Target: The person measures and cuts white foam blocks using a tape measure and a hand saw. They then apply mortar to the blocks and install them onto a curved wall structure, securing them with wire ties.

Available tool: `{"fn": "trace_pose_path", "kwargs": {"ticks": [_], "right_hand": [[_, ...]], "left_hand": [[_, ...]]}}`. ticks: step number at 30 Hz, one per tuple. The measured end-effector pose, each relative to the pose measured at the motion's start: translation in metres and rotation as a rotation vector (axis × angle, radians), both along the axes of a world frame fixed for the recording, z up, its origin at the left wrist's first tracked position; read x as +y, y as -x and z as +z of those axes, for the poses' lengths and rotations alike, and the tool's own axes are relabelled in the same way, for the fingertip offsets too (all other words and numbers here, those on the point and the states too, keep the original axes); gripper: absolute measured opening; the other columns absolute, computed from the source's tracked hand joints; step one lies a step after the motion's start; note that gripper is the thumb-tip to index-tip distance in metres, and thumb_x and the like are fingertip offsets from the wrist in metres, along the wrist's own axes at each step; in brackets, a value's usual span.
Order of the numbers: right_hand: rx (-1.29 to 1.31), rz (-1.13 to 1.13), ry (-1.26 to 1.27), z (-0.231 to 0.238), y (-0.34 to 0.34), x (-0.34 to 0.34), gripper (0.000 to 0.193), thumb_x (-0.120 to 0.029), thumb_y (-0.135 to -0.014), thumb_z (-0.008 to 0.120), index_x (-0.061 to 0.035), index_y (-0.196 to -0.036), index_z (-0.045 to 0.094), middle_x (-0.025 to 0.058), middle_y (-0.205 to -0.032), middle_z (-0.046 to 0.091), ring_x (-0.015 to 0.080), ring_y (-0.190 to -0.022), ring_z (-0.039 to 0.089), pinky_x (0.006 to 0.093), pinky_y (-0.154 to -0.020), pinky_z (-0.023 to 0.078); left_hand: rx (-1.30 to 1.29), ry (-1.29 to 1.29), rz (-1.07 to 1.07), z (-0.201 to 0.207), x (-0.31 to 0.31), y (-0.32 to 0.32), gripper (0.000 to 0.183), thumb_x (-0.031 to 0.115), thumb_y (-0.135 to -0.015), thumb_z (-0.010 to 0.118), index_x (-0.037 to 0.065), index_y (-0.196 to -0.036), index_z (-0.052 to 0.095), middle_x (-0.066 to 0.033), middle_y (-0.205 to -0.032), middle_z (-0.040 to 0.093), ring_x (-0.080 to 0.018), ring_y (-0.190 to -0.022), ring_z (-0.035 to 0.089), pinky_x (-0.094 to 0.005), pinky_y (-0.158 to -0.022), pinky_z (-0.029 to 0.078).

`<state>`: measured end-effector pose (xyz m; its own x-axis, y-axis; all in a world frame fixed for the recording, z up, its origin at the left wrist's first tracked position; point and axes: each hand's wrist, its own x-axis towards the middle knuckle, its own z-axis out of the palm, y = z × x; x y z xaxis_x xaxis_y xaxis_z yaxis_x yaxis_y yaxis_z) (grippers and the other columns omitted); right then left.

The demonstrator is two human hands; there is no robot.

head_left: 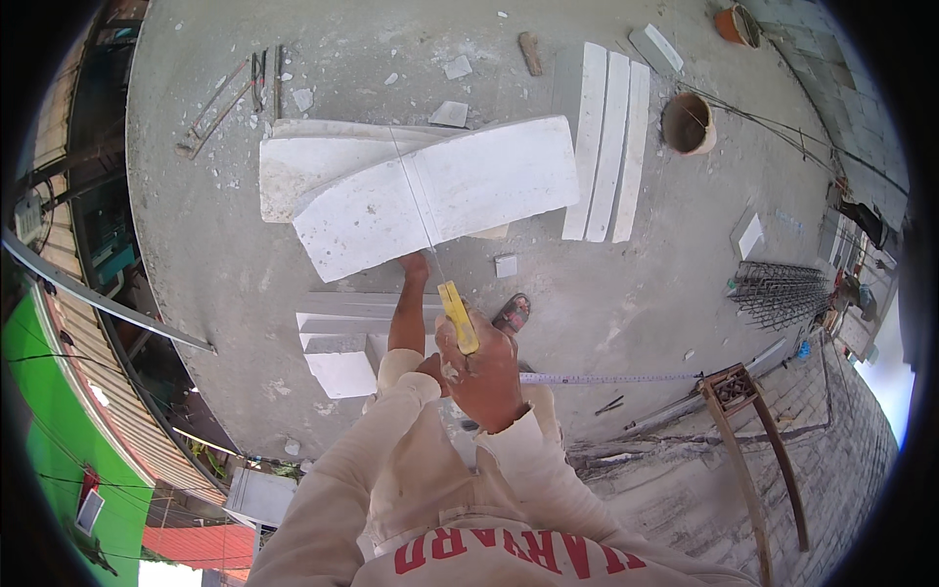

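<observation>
A hand saw with a yellow handle points away from me, its thin blade seen almost edge-on across a long white block. My right hand is closed round the handle. Close against it, my left hand is at the handle too, its fingers mostly hidden behind the right. The block lies at a slant over another white block. My bare left foot is partly under the near edge of the upper block; my right foot in a sandal stands on the floor.
White slabs stand side by side at right, with more block pieces near my left leg. A bucket, metal bars and rebar cages lie around. A tape measure strip stretches toward a wooden frame.
</observation>
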<state>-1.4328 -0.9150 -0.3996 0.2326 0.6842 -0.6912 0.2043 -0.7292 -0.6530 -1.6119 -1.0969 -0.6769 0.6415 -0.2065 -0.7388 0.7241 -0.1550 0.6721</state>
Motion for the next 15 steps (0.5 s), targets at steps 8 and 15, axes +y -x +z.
{"fn": "trace_pose_path", "kwargs": {"ticks": [8, 15], "right_hand": [[-0.033, -0.147, -0.096, -0.016, 0.001, -0.017, 0.035, -0.012, -0.095, 0.064, 0.007, -0.124, 0.059, 0.0149, -0.072, 0.067, 0.0338, -0.064, 0.068, 0.041, -0.064, 0.052], [0.094, -0.154, -0.03, -0.003, -0.025, -0.015, 0.051, -0.016, -0.088, 0.065, 0.0066, -0.133, 0.053, 0.0157, -0.075, 0.069, 0.0374, -0.073, 0.071, 0.0457, -0.066, 0.056]], "left_hand": [[0.166, -0.026, -0.016, 0.018, 0.033, 0.005, 0.075, 0.053, -0.089, 0.063, 0.001, -0.141, 0.048, -0.0251, -0.136, 0.059, -0.0439, -0.122, 0.059, -0.0476, -0.105, 0.047], [0.2, -0.133, 0.312, 0.027, 0.007, -0.086, 0.083, 0.046, -0.092, 0.065, -0.008, -0.148, 0.038, -0.0279, -0.14, 0.054, -0.0442, -0.124, 0.057, -0.0474, -0.107, 0.045]]}}
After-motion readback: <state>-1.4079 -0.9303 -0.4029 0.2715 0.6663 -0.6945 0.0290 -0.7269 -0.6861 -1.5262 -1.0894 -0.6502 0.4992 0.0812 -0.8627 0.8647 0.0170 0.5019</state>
